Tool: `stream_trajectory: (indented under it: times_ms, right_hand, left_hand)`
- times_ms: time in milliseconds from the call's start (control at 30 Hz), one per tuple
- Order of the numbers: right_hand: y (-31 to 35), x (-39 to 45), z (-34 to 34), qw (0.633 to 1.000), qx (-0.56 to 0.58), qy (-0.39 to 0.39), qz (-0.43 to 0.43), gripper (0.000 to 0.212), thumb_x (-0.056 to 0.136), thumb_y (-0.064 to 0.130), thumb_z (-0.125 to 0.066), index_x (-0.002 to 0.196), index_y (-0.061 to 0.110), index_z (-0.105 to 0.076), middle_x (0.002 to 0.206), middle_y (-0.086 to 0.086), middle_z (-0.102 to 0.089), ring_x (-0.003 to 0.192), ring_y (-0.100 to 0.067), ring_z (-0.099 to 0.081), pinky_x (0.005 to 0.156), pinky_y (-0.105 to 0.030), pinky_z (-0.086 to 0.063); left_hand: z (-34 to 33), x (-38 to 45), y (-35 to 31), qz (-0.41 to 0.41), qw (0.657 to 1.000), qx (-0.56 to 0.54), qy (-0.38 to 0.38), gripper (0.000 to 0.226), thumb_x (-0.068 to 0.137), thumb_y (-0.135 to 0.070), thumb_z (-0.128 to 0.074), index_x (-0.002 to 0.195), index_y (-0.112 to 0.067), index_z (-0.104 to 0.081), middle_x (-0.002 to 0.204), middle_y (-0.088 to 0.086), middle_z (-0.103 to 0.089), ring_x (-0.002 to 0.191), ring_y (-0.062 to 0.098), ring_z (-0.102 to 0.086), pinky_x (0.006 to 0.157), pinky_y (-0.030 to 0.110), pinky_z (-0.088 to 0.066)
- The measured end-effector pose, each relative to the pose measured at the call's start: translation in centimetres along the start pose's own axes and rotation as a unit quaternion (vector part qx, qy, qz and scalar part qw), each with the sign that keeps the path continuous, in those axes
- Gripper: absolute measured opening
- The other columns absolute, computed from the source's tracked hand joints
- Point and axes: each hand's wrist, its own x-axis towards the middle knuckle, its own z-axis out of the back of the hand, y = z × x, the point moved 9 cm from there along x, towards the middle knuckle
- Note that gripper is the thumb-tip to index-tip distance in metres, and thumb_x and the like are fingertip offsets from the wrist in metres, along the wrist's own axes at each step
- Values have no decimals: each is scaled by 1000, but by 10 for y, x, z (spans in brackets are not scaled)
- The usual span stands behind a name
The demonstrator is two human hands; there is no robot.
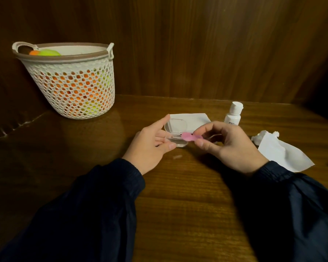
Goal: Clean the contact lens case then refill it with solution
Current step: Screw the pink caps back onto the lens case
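Head view: left hand (pixel 151 142) steadies the clear case (pixel 176 133), fingers relaxed; right hand (pixel 227 144) pinches the pink insert (pixel 190 138); likely cleaning stage; next, wipe it with tissue (pixel 284 150).

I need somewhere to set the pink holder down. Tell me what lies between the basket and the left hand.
The head view shows only bare wooden table between the basket and the left hand; nothing lies on that stretch.
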Motion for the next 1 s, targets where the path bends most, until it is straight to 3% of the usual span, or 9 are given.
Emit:
stream_trajectory:
  times_ms: [100,267,400,700,767,900,1000]
  right_hand:
    - [4,1,-1,999,-26,-18,19,15,91,31,-81,105,34,-77,104,26,-75,98,-2,-70,84,-18,-59]
    - [7,0,-4,999,-44,-16,20,16,89,40,-80,105,38,-79,105,29,-75,106,0,-65,93,-31,-56]
    - [11,0,-4,997,-70,-23,30,19,83,53,-75,100,45,-78,107,41,-68,109,9,-56,91,-29,-50]
    - [13,0,-2,997,-61,-33,32,19,83,50,-79,99,42,-82,105,32,-76,116,-3,-61,104,-49,-50]
    - [15,0,-2,997,-49,-30,41,20,82,50,-79,100,41,-83,105,32,-76,114,2,-64,107,-45,-49]
    - [20,0,-4,996,-51,-22,69,19,85,42,-79,103,37,-84,105,30,-78,111,11,-65,100,-17,-49]
    - [22,-1,-2,994,-63,-41,83,24,84,44,-81,107,36,-84,113,26,-77,119,1,-64,104,-31,-51]
  left_hand:
    - [-5,-2,-5,-7,1000,-18,12,87,94,-15,-79,163,-37,-31,126,-9,-75,112,1,-70,105,30,-58]
    - [-8,-4,-12,-14,999,-44,18,87,93,-16,-80,163,-37,-33,124,-11,-75,113,2,-71,104,29,-58]
    - [-11,-6,-14,-19,997,-64,27,87,92,-14,-81,162,-38,-35,123,-13,-76,113,-1,-71,104,26,-57]
    - [-11,-6,-16,-32,995,-92,24,86,91,-14,-82,161,-37,-37,124,-8,-76,112,-2,-71,101,19,-57]
    - [-10,-5,-15,-31,994,-100,18,85,92,-14,-81,161,-36,-37,123,-8,-77,111,-3,-71,97,16,-57]
    - [-10,-5,-15,-27,994,-106,18,83,93,-15,-80,161,-36,-38,123,-9,-76,111,-5,-70,92,11,-55]
    - [-9,-5,-16,-28,993,-110,17,81,94,-14,-79,161,-35,-38,124,-9,-77,112,-5,-70,92,10,-55]
